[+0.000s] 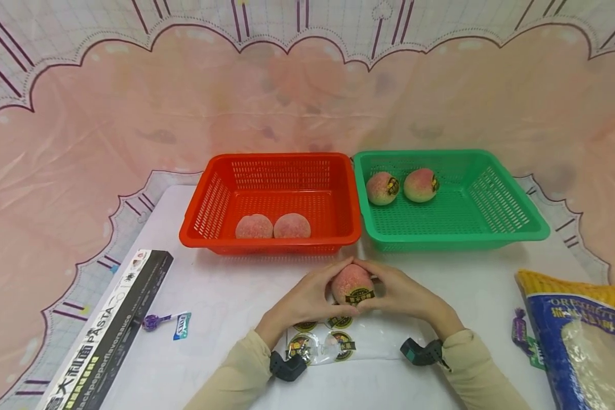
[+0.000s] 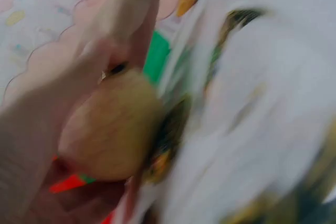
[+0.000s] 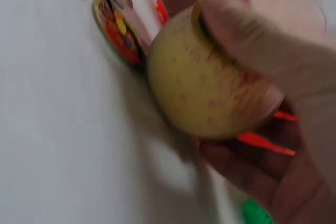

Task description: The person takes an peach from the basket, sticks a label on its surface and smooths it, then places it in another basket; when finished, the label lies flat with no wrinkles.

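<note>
Between both hands is a pink and yellow peach [image 1: 351,278], just above a sheet of round stickers [image 1: 379,339] on the white table. A black and gold sticker [image 1: 360,296] is on the side of the peach facing me. My left hand [image 1: 310,297] curls round its left side, and my right hand [image 1: 405,291] round its right, with fingertips meeting behind it. In the right wrist view the right thumb [image 3: 247,30] presses over the edge of the sticker. The peach [image 2: 113,124] partly hides the fingers in the left wrist view, which is blurred.
Behind the hands, a red basket [image 1: 271,243] holds two peaches; a green basket [image 1: 456,236] beside it holds two stickered ones. A pasta box [image 1: 113,324] and small candies [image 1: 154,322] lie left. At right are a blue and yellow bag [image 1: 584,341] and a purple candy [image 1: 519,328].
</note>
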`<control>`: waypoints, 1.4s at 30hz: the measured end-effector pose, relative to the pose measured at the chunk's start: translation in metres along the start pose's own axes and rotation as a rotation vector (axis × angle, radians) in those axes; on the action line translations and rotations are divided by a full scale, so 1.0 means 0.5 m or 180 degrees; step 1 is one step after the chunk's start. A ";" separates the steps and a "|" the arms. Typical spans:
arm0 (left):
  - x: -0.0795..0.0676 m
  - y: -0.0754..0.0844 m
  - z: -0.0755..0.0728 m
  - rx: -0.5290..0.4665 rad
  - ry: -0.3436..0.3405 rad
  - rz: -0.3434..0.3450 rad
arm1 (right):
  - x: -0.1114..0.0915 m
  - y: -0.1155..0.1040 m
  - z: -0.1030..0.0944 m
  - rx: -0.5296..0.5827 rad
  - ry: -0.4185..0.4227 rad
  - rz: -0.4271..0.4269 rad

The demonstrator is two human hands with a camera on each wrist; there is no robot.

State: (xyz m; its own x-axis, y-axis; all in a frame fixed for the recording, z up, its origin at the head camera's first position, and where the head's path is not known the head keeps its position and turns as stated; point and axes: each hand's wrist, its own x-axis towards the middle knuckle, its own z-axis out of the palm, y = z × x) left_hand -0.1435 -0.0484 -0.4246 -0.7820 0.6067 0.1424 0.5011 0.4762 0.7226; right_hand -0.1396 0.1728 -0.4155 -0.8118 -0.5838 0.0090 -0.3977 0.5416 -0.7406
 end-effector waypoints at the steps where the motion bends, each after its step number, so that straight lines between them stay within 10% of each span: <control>1: 0.000 0.003 0.005 0.0018 0.0031 -0.0026 | -0.002 0.007 0.001 0.0136 -0.0015 0.0053; 8: -0.001 0.018 0.024 0.0167 0.0173 -0.0047 | -0.020 0.041 -0.015 0.1125 -0.0303 0.0181; 13: 0.000 0.022 0.027 0.0340 0.0113 -0.0050 | -0.038 0.061 -0.047 0.1661 0.0017 0.0355; 25: 0.006 0.023 0.042 0.0470 0.0362 -0.0038 | -0.102 0.093 -0.114 0.3981 0.1860 0.0311; 33: 0.005 0.023 0.049 0.0478 0.0570 -0.0007 | -0.084 0.074 -0.125 0.4505 0.3965 0.0592; 42: 0.015 0.056 0.031 -0.0393 0.0703 0.0123 | -0.070 0.066 -0.138 0.4747 0.4465 0.0543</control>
State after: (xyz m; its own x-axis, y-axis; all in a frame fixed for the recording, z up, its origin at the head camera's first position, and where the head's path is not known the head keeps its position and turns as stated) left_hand -0.1294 -0.0205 -0.4137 -0.8320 0.4627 0.3060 0.4936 0.3659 0.7890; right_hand -0.1539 0.2528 -0.3937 -0.7879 0.5661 -0.2425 -0.3063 -0.7018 -0.6432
